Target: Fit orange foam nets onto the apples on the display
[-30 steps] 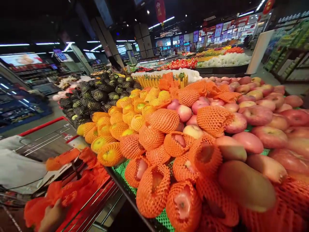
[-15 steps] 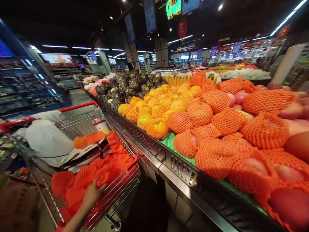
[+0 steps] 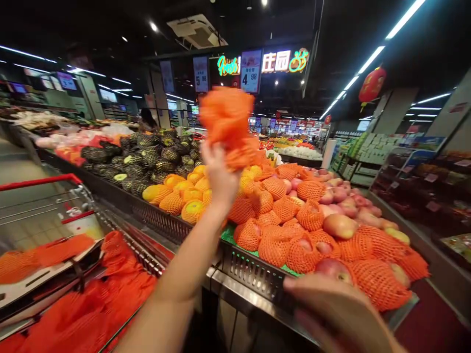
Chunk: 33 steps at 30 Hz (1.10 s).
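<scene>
My left hand (image 3: 220, 177) is raised above the fruit display and shut on a bunch of orange foam nets (image 3: 228, 120), which is blurred by motion. My right hand (image 3: 340, 314) shows at the bottom right, blurred, close over the front rim of the display bin (image 3: 253, 274); nothing is visible in it. Behind the rim lie red apples (image 3: 340, 225), many wrapped in orange nets (image 3: 274, 247). A shopping cart (image 3: 40, 182) at the left holds a heap of loose orange nets (image 3: 91, 309).
Yellow fruit in orange nets (image 3: 184, 193) and dark green fruit (image 3: 143, 159) fill the display further left. Price signs (image 3: 250, 71) hang overhead. Shelves (image 3: 423, 191) stand across the aisle at the right. More produce stands lie far back.
My left hand rose out of the cart's net heap with a bunch of nets and is now high over the fruit. My right hand came into view. The view swung up and right.
</scene>
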Motion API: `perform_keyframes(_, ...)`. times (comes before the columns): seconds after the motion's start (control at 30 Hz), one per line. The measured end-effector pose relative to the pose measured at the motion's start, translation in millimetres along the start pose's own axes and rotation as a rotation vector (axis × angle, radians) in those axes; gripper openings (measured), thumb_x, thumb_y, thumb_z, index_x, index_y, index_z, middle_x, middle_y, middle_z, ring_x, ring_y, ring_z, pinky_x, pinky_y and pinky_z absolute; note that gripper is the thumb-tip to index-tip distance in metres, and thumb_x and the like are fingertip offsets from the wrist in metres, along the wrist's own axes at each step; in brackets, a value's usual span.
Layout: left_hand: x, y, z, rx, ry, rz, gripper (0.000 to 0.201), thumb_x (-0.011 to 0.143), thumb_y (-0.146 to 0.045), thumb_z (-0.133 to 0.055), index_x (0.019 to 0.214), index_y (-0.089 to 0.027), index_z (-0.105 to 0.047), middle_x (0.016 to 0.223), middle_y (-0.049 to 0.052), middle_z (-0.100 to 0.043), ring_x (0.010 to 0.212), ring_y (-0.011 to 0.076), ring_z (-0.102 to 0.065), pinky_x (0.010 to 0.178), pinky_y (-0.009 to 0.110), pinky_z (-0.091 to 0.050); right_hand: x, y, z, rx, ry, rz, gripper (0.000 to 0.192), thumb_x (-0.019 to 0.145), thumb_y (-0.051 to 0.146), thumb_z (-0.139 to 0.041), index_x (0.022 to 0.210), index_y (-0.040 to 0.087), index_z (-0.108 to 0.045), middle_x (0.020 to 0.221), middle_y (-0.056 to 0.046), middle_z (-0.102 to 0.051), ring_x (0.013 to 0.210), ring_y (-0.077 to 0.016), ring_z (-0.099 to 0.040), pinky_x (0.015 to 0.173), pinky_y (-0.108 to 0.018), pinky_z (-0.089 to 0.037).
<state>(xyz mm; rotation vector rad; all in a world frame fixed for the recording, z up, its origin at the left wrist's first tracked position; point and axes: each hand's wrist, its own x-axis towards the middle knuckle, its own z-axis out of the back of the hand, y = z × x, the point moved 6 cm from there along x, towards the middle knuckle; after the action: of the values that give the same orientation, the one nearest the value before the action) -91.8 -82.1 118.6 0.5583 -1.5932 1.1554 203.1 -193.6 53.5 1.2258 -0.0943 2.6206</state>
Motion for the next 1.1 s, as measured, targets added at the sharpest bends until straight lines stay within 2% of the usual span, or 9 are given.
perform_keyframes(0.13, 7.0, 0.3, -149.4, 0.191, 0.229, 0.352, 0.029, 0.096, -0.018, -0.056, 0.125, -0.016, -0.053, 0.154, 0.020, -0.036, 0.141, 0.0406, -0.042, 0.108, 0.062, -0.046, 51.3, -110.6, 47.3, -0.324, -0.324, -0.264, 0.029, 0.096, 0.033, -0.059, 0.120, 0.023, -0.069, 0.103, -0.007, -0.079, 0.078, -0.0211, -0.075, 0.078, -0.037, -0.062)
perform_keyframes(0.23, -20.0, 21.3, -184.4, 0.262, 0.335, 0.539, 0.025, 0.091, -0.017, -0.060, 0.116, -0.014, -0.060, 0.135, 0.026, -0.054, 0.128, 0.0436, -0.053, 0.094, 0.065, -0.053, 47.0, -197.6, 58.9, -0.610, -0.264, -0.653, 0.033, 0.095, 0.031, -0.057, 0.121, 0.017, -0.070, 0.105, -0.013, -0.079, 0.091, -0.0291, -0.075, 0.076, -0.040, -0.059)
perform_keyframes(0.33, -33.6, 42.8, -180.6, 0.354, 0.352, 0.567, 0.043, 0.084, -0.023, -0.067, 0.124, -0.007, -0.059, 0.140, 0.032, -0.048, 0.129, 0.0495, -0.050, 0.093, 0.065, -0.053, 20.7, -241.1, 39.2, -0.636, 0.071, -0.762, 0.037, 0.091, 0.032, -0.061, 0.123, 0.017, -0.071, 0.118, -0.015, -0.076, 0.109, -0.0338, -0.071, 0.083, -0.041, -0.055)
perform_keyframes(0.43, -37.8, 53.9, -172.2, 0.488, 0.429, 0.610, 0.064, 0.090, -0.040, -0.062, 0.142, -0.005, -0.048, 0.153, 0.032, -0.037, 0.131, 0.0467, -0.050, 0.098, 0.056, -0.053, -2.3, -246.3, 22.3, -0.561, 0.239, -0.797, 0.039, 0.090, 0.035, -0.062, 0.123, 0.016, -0.072, 0.118, -0.015, -0.076, 0.107, -0.0339, -0.071, 0.083, -0.039, -0.053)
perform_keyframes(0.57, -35.9, 49.1, -177.2, 0.538, 0.526, 0.584, 0.054, 0.096, -0.040, -0.052, 0.145, -0.017, -0.052, 0.164, 0.024, -0.025, 0.136, 0.0440, -0.048, 0.098, 0.052, -0.054, -0.9, -242.5, 19.0, -0.550, 0.186, -0.796, 0.039, 0.090, 0.038, -0.060, 0.119, 0.016, -0.073, 0.115, -0.015, -0.076, 0.105, -0.0348, -0.070, 0.083, -0.041, -0.053)
perform_keyframes(0.7, -35.3, 45.7, -177.7, 0.658, 0.512, 0.581, 0.041, 0.096, -0.024, -0.049, 0.134, -0.017, -0.063, 0.168, 0.019, -0.022, 0.152, 0.0459, -0.024, 0.110, 0.066, -0.039, 11.0, -236.3, 25.5, -0.625, -0.005, -0.781, 0.037, 0.090, 0.037, -0.059, 0.115, 0.013, -0.074, 0.115, -0.016, -0.076, 0.107, -0.0342, -0.069, 0.090, -0.044, -0.052)
perform_keyframes(0.77, -34.4, 43.2, -172.5, 0.668, 0.455, 0.519, 0.043, 0.095, -0.020, -0.050, 0.137, -0.017, -0.061, 0.168, 0.020, -0.022, 0.154, 0.0433, -0.018, 0.113, 0.068, -0.034, 23.1, -226.8, 29.4, -0.685, -0.078, -0.749, 0.034, 0.091, 0.034, -0.057, 0.113, 0.013, -0.073, 0.115, -0.016, -0.076, 0.108, -0.0330, -0.068, 0.093, -0.043, -0.052)
perform_keyframes(0.87, -34.2, 41.8, -160.7, 0.579, 0.397, 0.434, 0.047, 0.095, -0.024, -0.055, 0.141, -0.016, -0.058, 0.156, 0.026, -0.039, 0.142, 0.0419, -0.040, 0.107, 0.058, -0.044, 58.7, -216.4, 26.8, -0.771, -0.054, -0.695, 0.032, 0.093, 0.032, -0.052, 0.113, 0.016, -0.073, 0.116, -0.014, -0.075, 0.108, -0.0324, -0.067, 0.093, -0.044, -0.051)
perform_keyframes(1.1, -20.4, 32.7, -132.7, 0.288, 0.259, 0.276, 0.056, 0.094, -0.014, -0.047, 0.149, -0.021, -0.049, 0.126, 0.018, -0.058, 0.113, 0.0316, -0.062, 0.094, 0.044, -0.056, 146.9, -274.4, -48.7, -0.626, 0.418, -0.852, 0.036, 0.089, 0.020, -0.066, 0.125, 0.024, -0.068, 0.129, -0.008, -0.072, 0.120, -0.0250, -0.064, 0.098, -0.035, -0.049)
